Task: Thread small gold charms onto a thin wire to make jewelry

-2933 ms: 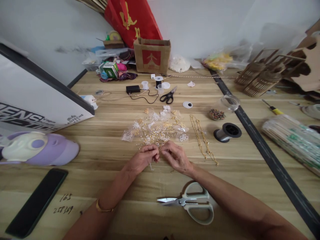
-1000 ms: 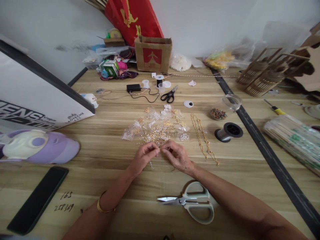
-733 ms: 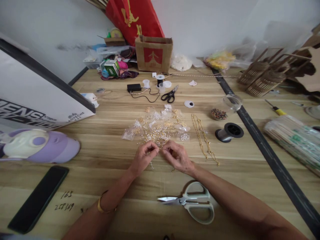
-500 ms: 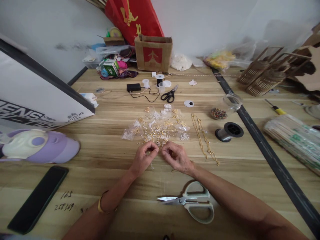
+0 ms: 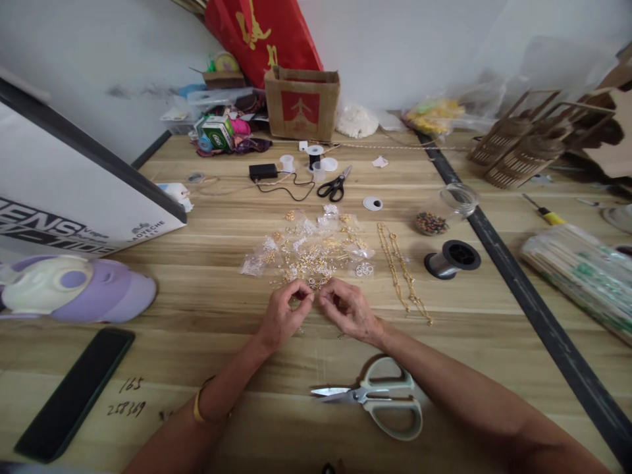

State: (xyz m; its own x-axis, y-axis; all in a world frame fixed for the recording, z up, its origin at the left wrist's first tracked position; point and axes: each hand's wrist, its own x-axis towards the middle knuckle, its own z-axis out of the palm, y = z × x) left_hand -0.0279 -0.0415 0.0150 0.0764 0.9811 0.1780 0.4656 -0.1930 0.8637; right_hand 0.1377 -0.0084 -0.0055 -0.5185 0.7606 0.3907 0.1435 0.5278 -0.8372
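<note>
My left hand [image 5: 286, 313] and my right hand [image 5: 349, 309] meet almost fingertip to fingertip over the near edge of a pile of small gold and silver jewellery beads [image 5: 311, 253]. Each hand pinches with thumb and forefinger. Whatever sits between the fingertips is too small to name. Small clear plastic bags [image 5: 257, 262] of findings lie in and around the pile. To the right of my right hand, a gold chain [image 5: 395, 263] is laid out in a long loop. White-handled scissors [image 5: 380, 398] rest below my hands, blades pointing left.
At right stand a wire spool [image 5: 453, 259], a jar of beads [image 5: 439, 214] on its side and a bag of sticks [image 5: 577, 276]. Black scissors [image 5: 334, 187] lie behind the pile. Left are a phone [image 5: 74, 395], a purple-and-white object [image 5: 79, 289] and a large box [image 5: 83, 171].
Both hands stay in nearly the same place, with the left fingers shifting very slightly. The small dangling piece below the left hand shows less now.
</note>
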